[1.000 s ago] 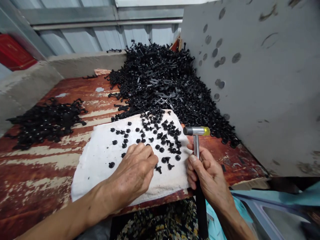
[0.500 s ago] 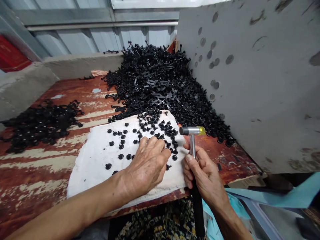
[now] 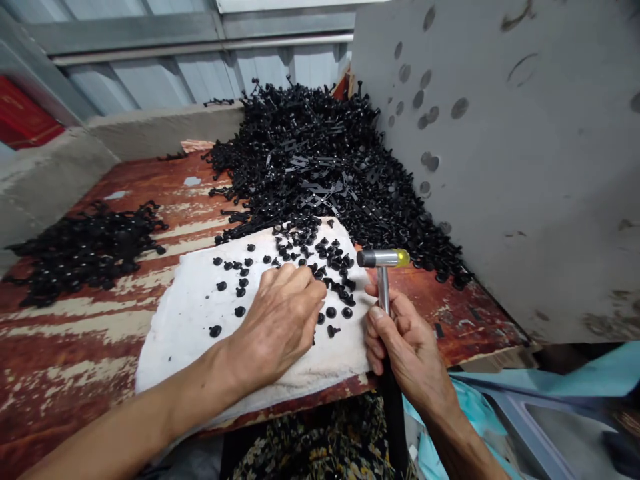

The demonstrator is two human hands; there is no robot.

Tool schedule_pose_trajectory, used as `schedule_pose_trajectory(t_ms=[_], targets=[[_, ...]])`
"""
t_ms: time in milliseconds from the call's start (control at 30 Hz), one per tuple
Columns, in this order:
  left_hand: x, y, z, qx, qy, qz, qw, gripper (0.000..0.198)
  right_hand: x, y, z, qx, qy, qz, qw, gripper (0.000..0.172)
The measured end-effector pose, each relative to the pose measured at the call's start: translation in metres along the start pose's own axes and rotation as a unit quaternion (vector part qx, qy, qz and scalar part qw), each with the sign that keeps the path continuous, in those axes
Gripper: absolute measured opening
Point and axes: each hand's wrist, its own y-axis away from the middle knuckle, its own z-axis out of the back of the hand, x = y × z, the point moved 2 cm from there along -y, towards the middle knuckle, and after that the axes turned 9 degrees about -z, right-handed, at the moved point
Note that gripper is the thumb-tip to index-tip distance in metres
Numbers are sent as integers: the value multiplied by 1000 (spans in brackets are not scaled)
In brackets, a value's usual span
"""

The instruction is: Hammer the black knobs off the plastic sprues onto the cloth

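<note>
My left hand (image 3: pixel 283 317) lies over the white cloth (image 3: pixel 185 347), knuckles up, with its fingers curled together among small round black parts (image 3: pixel 331 311). Whatever its fingertips pinch is hidden beneath the hand. At the cloth's right edge, my right hand (image 3: pixel 403 347) is closed round a small mallet (image 3: pixel 384 259) held upright. The mallet has a metal head with one black face and one yellow face, and a dark grip. Several of the black parts lie scattered on the cloth, thickest to the right of and beyond my left hand.
A large heap of black linked parts (image 3: pixel 310 160) covers the back of the worn red-brown table (image 3: pixel 65 327). A smaller pile of black parts (image 3: pixel 90 250) sits at the left. A grey panel (image 3: pixel 500 180) stands along the right side, and a concrete ledge (image 3: pixel 165 133) runs behind.
My left hand has shifted slightly left, uncovering a few black parts near its fingers. The mallet in my right hand stays almost where it was.
</note>
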Motion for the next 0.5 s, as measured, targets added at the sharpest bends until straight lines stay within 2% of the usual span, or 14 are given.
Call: schedule_pose_trajectory(t_ms=[200, 367, 500], targets=[[-4, 31, -6, -11, 27, 6, 1000, 21, -2, -1, 1, -8, -8, 4, 1000, 36], [-5, 27, -14, -11, 73, 5, 997, 24, -4, -1, 1, -18, -10, 9, 1000, 36], [-10, 26, -13, 11, 86, 21, 996, 22, -3, 1, 0, -25, 7, 4, 1000, 40]])
